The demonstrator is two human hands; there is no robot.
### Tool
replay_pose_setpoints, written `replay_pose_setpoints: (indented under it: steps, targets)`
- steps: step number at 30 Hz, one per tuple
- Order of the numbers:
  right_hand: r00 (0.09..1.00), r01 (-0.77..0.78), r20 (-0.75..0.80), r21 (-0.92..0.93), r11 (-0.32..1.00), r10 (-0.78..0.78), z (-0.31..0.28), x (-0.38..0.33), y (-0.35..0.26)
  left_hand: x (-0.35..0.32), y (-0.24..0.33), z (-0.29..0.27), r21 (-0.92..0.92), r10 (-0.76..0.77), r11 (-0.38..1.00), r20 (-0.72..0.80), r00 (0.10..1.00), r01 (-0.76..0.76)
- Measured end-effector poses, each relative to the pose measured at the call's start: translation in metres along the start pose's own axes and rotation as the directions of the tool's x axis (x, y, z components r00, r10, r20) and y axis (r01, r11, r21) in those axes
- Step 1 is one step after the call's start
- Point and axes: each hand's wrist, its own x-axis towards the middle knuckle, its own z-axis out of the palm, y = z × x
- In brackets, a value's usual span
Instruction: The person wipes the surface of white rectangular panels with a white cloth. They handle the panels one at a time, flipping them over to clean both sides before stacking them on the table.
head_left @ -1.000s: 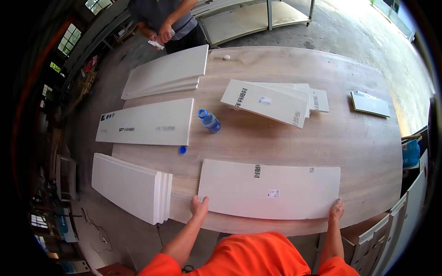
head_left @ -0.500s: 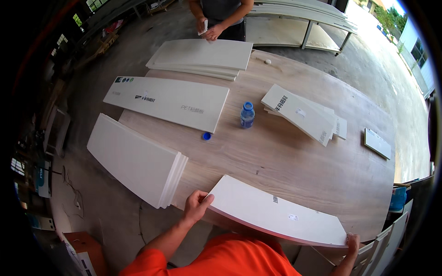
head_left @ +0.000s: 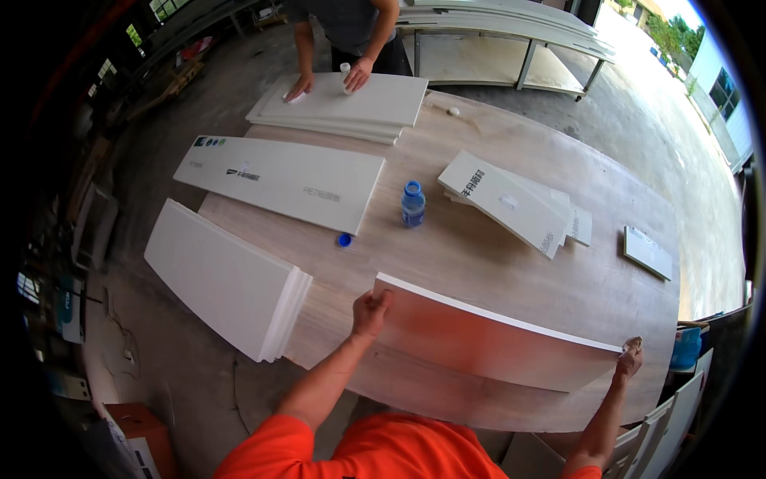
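A long white panel [head_left: 495,331] stands tilted up on its long edge over the near side of the table, its glossy face toward me reflecting orange. My left hand [head_left: 370,314] grips its left end, thumb on the glossy face. At the opposite end my right hand [head_left: 630,357] is closed around the corner, with something whitish and crumpled, perhaps a cloth, showing at the fingers. To the left lies a stack of white panels [head_left: 223,271]. Beyond the held panel stands an uncapped blue-tinted plastic bottle [head_left: 412,206], its blue cap [head_left: 344,239] lying apart from it.
A printed white panel [head_left: 279,180] lies left of the bottle. Short printed boards [head_left: 507,199] are piled at right, with a small board [head_left: 647,252] near the right edge. Across the table [head_left: 479,263], a co-worker [head_left: 343,32] presses both hands on another panel stack [head_left: 359,104].
Both my hands have raised the panel and tipped it from lying nearly flat onto its edge, glossy side toward me. The co-worker's hands have come down and spread on the far stack.
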Motion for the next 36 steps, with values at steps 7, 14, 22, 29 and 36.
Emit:
replay_pose_setpoints:
  steps: [7,14,22,29,36]
  targets:
    - [0.982,0.166,0.144,-0.342,0.925,-0.123,0.135,-0.102,-0.032,-0.014,-0.048,-0.022,0.351,-0.266,0.870,-0.256,0.929,0.346]
    - [0.786,0.571,0.543,-0.452,0.686,-0.296,0.238,-0.214,-0.062,0.002,-0.073,-0.037,-0.110,-0.635,0.763,0.055,0.770,0.637]
    - [0.160,0.830,0.773,0.231,0.507,-0.614,0.361,-0.451,-0.256,0.009,-0.078,-0.069,-0.229,-0.672,0.631,0.316,0.670,0.741]
    - [-0.127,0.860,0.785,0.392,0.327,-0.606,0.326,-0.540,-0.259,0.010,-0.076,-0.077,-0.314,-0.659,0.600,0.328,0.677,0.736]
    - [0.160,0.886,0.763,0.168,0.431,-0.627,0.382,-0.527,-0.303,0.008,-0.065,-0.070,-0.247,-0.608,0.677,0.342,0.716,0.693]
